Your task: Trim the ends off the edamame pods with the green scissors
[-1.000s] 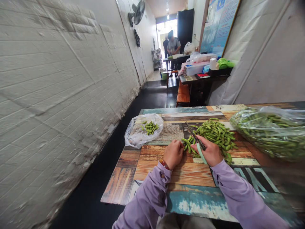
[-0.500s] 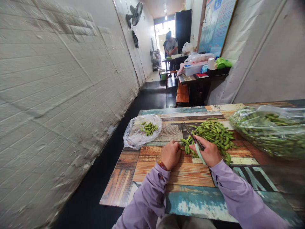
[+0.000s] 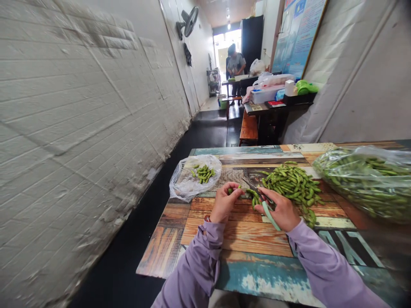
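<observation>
My left hand (image 3: 224,204) pinches a green edamame pod (image 3: 233,189) just above the painted wooden table (image 3: 244,239). My right hand (image 3: 282,210) grips scissors (image 3: 261,201) with pale green handles, the blades pointing left toward the pod. A loose pile of edamame pods (image 3: 293,184) lies right behind my right hand. To the left, an open clear plastic bag (image 3: 192,177) holds a few pods. Both arms wear purple sleeves.
A large clear bag full of edamame (image 3: 366,179) sits at the table's right. A white brick wall runs along the left, with a dark floor aisle beside the table. Beyond stand a bench (image 3: 249,128), a cluttered counter (image 3: 276,100) and a person (image 3: 235,64) far back.
My left hand has lifted a pod from the pile's edge and moved it slightly left and up. The scissors now point toward that pod instead of into the pile.
</observation>
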{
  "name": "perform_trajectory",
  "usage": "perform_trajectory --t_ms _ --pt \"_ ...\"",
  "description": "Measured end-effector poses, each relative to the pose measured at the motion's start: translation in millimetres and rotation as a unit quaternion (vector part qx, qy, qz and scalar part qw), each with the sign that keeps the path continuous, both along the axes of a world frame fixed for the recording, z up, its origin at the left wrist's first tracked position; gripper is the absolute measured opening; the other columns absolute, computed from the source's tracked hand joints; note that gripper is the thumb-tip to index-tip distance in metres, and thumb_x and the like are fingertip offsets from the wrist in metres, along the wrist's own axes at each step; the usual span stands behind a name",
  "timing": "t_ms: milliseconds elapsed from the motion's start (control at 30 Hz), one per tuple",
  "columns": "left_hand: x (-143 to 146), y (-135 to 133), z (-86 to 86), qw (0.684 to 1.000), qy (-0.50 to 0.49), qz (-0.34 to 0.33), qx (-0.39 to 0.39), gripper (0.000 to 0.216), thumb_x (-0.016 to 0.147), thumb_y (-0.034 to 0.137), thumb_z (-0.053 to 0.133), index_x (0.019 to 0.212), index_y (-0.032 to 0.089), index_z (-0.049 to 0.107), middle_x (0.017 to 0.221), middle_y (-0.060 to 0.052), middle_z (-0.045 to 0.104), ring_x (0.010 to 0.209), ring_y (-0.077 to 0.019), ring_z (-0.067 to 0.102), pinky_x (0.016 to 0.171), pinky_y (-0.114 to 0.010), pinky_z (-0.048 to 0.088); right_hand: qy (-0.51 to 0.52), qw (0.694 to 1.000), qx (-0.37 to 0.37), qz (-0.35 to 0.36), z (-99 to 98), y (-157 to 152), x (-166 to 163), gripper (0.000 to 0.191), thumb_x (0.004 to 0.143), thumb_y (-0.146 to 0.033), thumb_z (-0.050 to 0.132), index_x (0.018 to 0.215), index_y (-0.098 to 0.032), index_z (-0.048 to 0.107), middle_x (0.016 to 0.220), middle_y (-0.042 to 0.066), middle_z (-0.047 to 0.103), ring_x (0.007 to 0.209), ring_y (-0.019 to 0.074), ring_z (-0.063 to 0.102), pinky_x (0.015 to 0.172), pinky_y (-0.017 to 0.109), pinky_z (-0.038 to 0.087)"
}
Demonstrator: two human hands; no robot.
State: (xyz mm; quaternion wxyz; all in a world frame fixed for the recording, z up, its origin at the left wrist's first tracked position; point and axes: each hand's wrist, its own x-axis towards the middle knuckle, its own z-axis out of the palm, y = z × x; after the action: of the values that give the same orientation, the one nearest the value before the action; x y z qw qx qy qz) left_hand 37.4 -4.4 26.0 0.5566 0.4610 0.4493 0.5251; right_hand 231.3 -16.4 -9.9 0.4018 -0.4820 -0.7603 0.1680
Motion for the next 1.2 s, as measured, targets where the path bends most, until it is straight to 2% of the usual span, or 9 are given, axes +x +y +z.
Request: perform_trajectory --t_ms 200,400,533,733,900,1067,1200 --pt "-0.4 -0.8 0.2 0.999 0.027 -0.01 0.041 0.02 0.069 0.03 0.072 0.079 0.014 0.067 0.072 -0.002 0.063 0.063 -0.0093 0.052 0.059 -0.019 0.039 -0.043 0.998 -0.008 0.049 -0.2 -0.1 0.6 0.054 0.075 -0.042 0.065 0.124 -0.023 0.052 0.098 0.005 0.064 0.082 0.018 0.063 0.074 0.031 0.054" --pt "-0.8 -1.7 -4.5 0.991 0.088 -0.027 0.096 0.02 0.071 0.032 0.07 0.08 0.014 0.068 0.074 -0.003 0.063 0.069 -0.0126 0.053 0.067 -0.023 0.041 -0.05 0.997 -0.006 0.055 1.8 -1.5 0.1 0.054 0.075 -0.04 0.065 0.124 -0.023 0.052 0.102 0.006 0.063 0.083 0.0178 0.061 0.077 0.032 0.052" --pt "-0.4 -2.6 -4.1 0.988 0.103 -0.037 0.105 0.02 0.072 0.032 0.069 0.081 0.014 0.068 0.077 -0.004 0.065 0.072 -0.0139 0.055 0.068 -0.025 0.041 -0.042 0.997 -0.004 0.064 2.3 -1.3 0.4 0.054 0.075 -0.038 0.066 0.125 -0.024 0.051 0.101 0.006 0.062 0.082 0.0176 0.06 0.077 0.032 0.052" --pt "-0.1 -3.2 -0.3 0.986 0.122 -0.037 0.103 0.017 0.073 0.029 0.067 0.081 0.014 0.068 0.074 -0.003 0.063 0.068 -0.0129 0.053 0.066 -0.024 0.04 -0.05 0.997 -0.005 0.056 2.3 -1.1 1.0 0.051 0.076 -0.04 0.065 0.122 -0.023 0.055 0.09 0.005 0.062 0.07 0.0157 0.058 0.066 0.029 0.052" --pt "-0.8 -1.2 -2.8 0.984 0.141 -0.032 0.103 0.016 0.072 0.029 0.067 0.074 0.013 0.066 0.063 0.0 0.057 0.058 -0.0093 0.045 0.057 -0.022 0.033 -0.058 0.997 0.015 0.042 -6.6 1.4 2.4 0.05 0.077 -0.045 0.064 0.121 -0.022 0.057 0.097 0.007 0.066 0.079 0.019 0.064 0.072 0.031 0.054" --pt "-1.5 0.0 -3.2 0.995 0.078 -0.009 0.069 0.019 0.067 0.029 0.072 0.076 0.014 0.063 0.063 0.003 0.053 0.056 -0.0067 0.041 0.053 -0.02 0.031 -0.028 0.999 0.02 0.005 -8.9 2.1 2.1 0.044 0.077 -0.042 0.063 0.116 -0.022 0.061 0.104 0.008 0.069 0.09 0.0233 0.067 0.081 0.036 0.054" --pt "-1.4 0.6 0.3 0.997 -0.082 0.007 -0.005 0.027 0.064 0.026 0.075 0.079 0.017 0.055 0.067 0.004 0.053 0.056 -0.0063 0.048 0.05 -0.018 0.032 -0.007 0.999 0.011 -0.03 -3.4 1.5 2.0 0.045 0.077 -0.043 0.064 0.116 -0.022 0.059 0.105 0.008 0.068 0.088 0.0224 0.067 0.077 0.034 0.055"
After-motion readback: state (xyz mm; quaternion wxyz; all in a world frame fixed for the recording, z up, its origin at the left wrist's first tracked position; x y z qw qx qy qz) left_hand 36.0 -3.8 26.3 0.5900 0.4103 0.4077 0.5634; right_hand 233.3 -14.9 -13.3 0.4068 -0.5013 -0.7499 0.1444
